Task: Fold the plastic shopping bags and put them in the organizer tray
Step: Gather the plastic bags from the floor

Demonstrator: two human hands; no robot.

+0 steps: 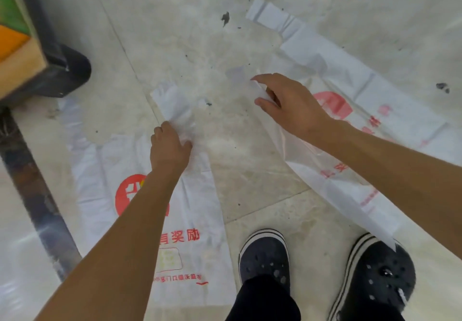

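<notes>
Person bent over pale tiled floor, flattening stage before first fold. Left hand grips handle strip of white plastic shopping bag with red logo, lying flat by left foot. Right hand, fingers loosely curled, pinches handle edge of second white red-printed plastic bag, partly lifted at right. Organizer tray not in view. Next move likely calls for pulling handles straight, smoothing one bag, folding lengthwise. Black clogs at frame bottom.
</notes>
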